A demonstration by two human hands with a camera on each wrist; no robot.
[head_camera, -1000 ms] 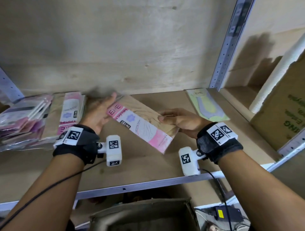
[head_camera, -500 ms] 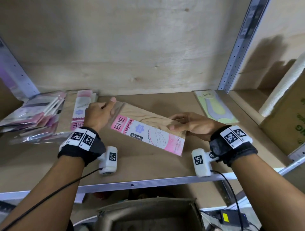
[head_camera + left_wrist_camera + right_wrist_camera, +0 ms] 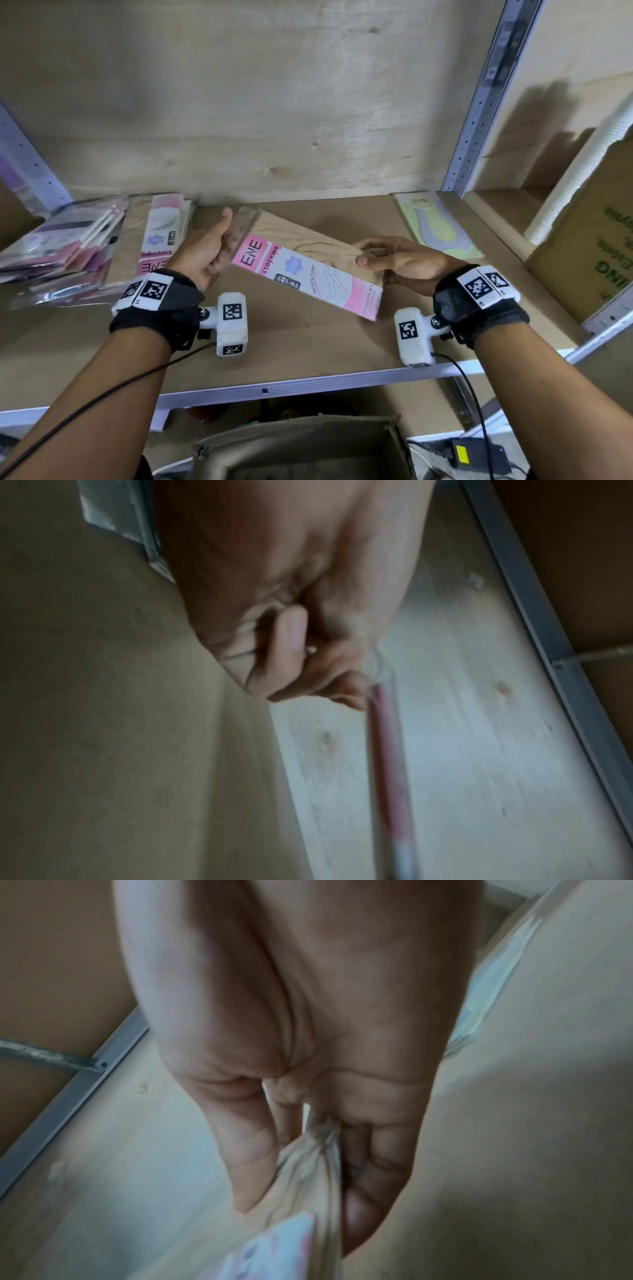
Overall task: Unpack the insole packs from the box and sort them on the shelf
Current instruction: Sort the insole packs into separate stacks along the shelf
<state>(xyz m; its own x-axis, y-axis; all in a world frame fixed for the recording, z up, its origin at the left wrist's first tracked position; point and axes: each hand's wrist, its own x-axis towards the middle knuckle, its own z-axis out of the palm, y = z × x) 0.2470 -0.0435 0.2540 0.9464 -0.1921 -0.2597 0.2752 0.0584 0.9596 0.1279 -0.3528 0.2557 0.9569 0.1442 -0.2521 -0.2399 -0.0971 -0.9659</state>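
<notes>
A long pink, white and tan pack (image 3: 308, 267) marked ENE STOCKING is held slantwise just above the wooden shelf (image 3: 308, 349). My left hand (image 3: 209, 246) grips its upper left end, thumb up along the edge. My right hand (image 3: 387, 263) pinches its right side between thumb and fingers; the right wrist view shows that pack (image 3: 301, 1204) squeezed between them. In the left wrist view the pack (image 3: 387, 750) appears edge-on below my curled fingers (image 3: 294, 634). A matching pink pack (image 3: 161, 236) lies at the shelf's left. A green pack (image 3: 435, 226) lies flat at the right.
A heap of clear-wrapped pink and purple packs (image 3: 58, 246) sits at the far left of the shelf. A grey upright post (image 3: 479, 102) bounds the bay on the right, with a cardboard carton (image 3: 589, 233) beyond it. An open box (image 3: 301, 448) stands below the shelf edge.
The pack has risen a little and swung toward level between both hands. My left hand went from flat fingers on its end to a curled grip with the thumb up.
</notes>
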